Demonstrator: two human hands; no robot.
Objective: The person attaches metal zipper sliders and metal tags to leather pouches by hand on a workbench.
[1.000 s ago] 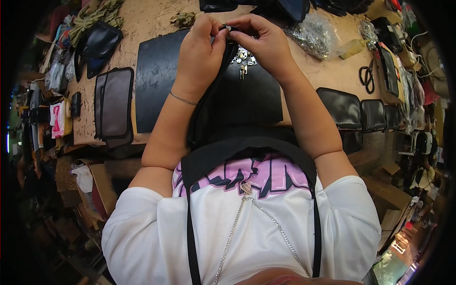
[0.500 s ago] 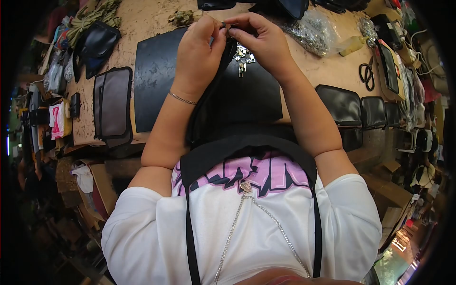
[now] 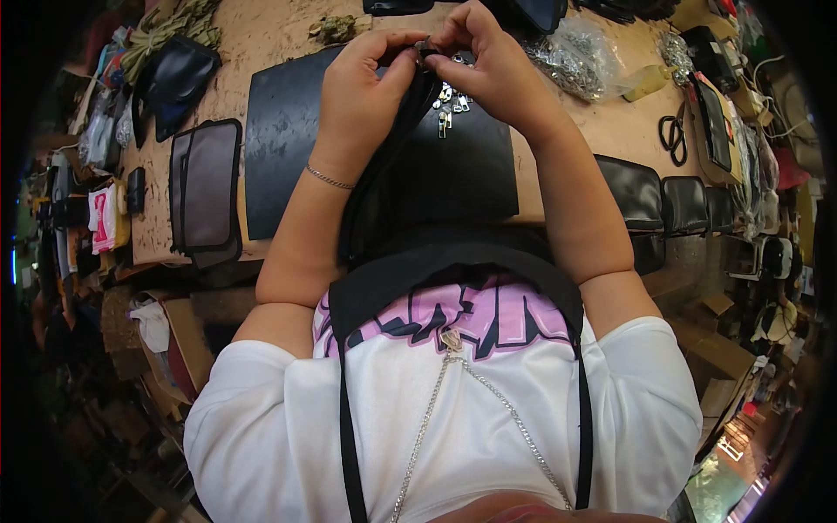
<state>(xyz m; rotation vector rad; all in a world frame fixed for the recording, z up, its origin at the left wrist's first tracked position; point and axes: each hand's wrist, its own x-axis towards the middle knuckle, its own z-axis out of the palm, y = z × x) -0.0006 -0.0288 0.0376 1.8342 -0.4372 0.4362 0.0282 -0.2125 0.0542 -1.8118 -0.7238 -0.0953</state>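
Both hands meet at the top middle of the view, over a black mat (image 3: 288, 139). My left hand (image 3: 370, 83) pinches the end of a long black strip (image 3: 405, 131), which hangs down toward my lap. My right hand (image 3: 488, 65) has thumb and finger closed at the same end, where a small metallic piece (image 3: 425, 48) shows between the fingertips. Just below my right hand, several silver zipper pulls (image 3: 451, 106) lie scattered on the mat.
Black pouches (image 3: 623, 192) and scissors (image 3: 672, 139) are at the right, with a plastic bag of metal parts (image 3: 575, 61) behind. Grey-black panels (image 3: 207, 187) lie left of the mat. A cardboard box (image 3: 187, 340) stands lower left.
My right hand has shifted slightly, its index finger lifted and more bent. My left hand has tilted a little, and more of the metal pulls shows.
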